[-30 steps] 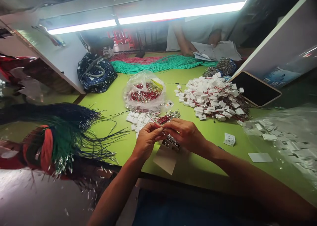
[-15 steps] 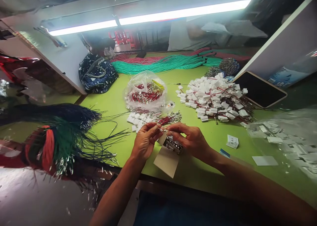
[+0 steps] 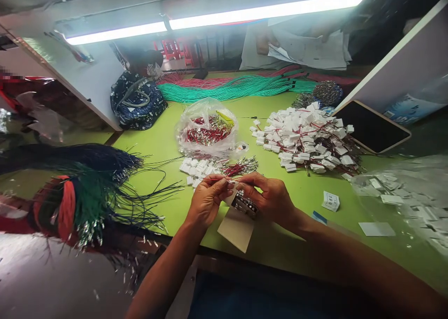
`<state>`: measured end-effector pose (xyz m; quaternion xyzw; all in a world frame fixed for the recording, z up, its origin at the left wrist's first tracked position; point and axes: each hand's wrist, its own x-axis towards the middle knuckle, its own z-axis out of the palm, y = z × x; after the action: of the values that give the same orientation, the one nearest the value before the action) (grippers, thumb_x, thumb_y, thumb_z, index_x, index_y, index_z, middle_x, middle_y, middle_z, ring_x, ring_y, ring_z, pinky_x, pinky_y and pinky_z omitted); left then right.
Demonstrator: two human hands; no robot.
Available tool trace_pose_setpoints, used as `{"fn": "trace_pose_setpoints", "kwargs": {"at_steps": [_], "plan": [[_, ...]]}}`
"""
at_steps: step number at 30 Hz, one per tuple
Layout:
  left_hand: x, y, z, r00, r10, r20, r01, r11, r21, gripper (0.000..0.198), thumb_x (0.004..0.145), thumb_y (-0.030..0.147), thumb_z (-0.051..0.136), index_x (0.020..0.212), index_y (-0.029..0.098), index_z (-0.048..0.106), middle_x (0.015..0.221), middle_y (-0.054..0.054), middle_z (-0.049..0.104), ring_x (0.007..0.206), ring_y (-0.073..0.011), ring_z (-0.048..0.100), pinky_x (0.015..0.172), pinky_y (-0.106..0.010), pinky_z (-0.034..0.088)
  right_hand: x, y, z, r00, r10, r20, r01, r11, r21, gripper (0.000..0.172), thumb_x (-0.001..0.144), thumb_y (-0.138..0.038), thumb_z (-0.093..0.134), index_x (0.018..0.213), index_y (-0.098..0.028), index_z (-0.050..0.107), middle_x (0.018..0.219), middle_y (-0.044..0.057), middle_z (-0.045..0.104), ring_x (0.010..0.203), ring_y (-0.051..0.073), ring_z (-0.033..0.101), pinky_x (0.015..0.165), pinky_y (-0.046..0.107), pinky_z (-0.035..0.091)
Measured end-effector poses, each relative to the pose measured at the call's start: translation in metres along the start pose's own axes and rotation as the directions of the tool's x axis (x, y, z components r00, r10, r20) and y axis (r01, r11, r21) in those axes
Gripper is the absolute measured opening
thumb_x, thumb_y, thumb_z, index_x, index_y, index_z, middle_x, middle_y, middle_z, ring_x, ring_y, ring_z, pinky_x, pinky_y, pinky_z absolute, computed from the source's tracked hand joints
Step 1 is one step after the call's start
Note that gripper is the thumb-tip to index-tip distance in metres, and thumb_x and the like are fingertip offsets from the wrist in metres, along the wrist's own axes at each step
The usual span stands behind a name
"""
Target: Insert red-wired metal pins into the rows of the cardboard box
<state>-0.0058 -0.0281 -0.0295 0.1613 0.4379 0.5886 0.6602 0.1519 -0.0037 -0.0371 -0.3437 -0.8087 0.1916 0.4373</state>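
Note:
My left hand (image 3: 209,198) is closed in a pinch on a short red wire (image 3: 227,179). Opposite it, my right hand (image 3: 271,198) pinches the wire's other side, near a small shiny metal end. The fingertips of both hands almost meet, and exactly what lies between them is partly hidden. Just below is an open cardboard box (image 3: 236,230) with small metal cylinders (image 3: 246,202) in it. Beyond my fingers lie a bunch of short red wires with metal ends (image 3: 241,166) and a small pile of white plastic housings (image 3: 196,169).
A plastic bag of red wires (image 3: 210,130) stands behind. To the right are a heap of white housings with wires (image 3: 308,137), a dark tablet (image 3: 373,125) and a bag of white parts (image 3: 413,202). Green and blue wire bundles (image 3: 87,202) hang at left. Another person's hand holds papers (image 3: 311,51).
My hands have drawn slightly closer together around the wire. At the back, the other person's papers have come into clearer view. The whole view has shifted a little.

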Motion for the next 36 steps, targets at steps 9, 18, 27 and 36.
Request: {"fn": "trace_pose_setpoints", "kwargs": {"at_steps": [9,18,27,36], "plan": [[-0.002,-0.005,0.0,0.994,0.104,0.012,-0.105,0.987,0.118,0.031,0.049,0.027,0.085,0.066,0.013,0.063,0.064,-0.001,0.069,0.056,-0.0103,0.064,0.062,-0.023,0.053,-0.002,0.003,-0.003,0.974,-0.225,0.036,0.228,0.958,-0.171,0.02,0.091,-0.019,0.047,0.076,-0.019,0.061,0.066,0.002,0.067,0.061,0.012,0.061,0.061,0.022,0.046],[-0.005,-0.002,0.002,0.997,0.072,0.025,-0.075,0.988,0.134,0.031,0.047,0.028,0.086,0.062,0.013,0.064,0.062,-0.002,0.069,0.054,-0.0115,0.064,0.061,-0.025,0.053,-0.003,0.001,0.0,0.975,-0.211,0.067,0.217,0.97,-0.105,0.025,0.092,-0.019,0.042,0.074,-0.021,0.059,0.063,0.002,0.064,0.06,0.012,0.06,0.06,0.023,0.047],[-0.004,-0.005,0.003,0.996,0.092,0.014,-0.093,0.992,0.089,0.029,0.047,0.024,0.086,0.064,0.013,0.064,0.062,-0.002,0.07,0.053,-0.0112,0.064,0.06,-0.024,0.053,0.0,-0.003,-0.001,0.992,-0.085,0.094,0.088,0.995,-0.035,0.021,0.091,-0.023,0.045,0.077,-0.02,0.06,0.067,0.002,0.067,0.059,0.012,0.061,0.059,0.023,0.047],[-0.002,0.0,0.003,0.999,0.036,0.023,-0.037,0.998,0.052,0.034,0.049,0.032,0.085,0.07,0.011,0.068,0.065,-0.004,0.07,0.057,-0.014,0.066,0.056,-0.023,0.053,0.015,0.0,-0.024,0.959,0.14,0.245,-0.187,0.966,0.178,0.013,0.088,-0.024,0.05,0.084,-0.018,0.061,0.061,-0.003,0.063,0.052,0.009,0.059,0.056,0.02,0.047]]}}
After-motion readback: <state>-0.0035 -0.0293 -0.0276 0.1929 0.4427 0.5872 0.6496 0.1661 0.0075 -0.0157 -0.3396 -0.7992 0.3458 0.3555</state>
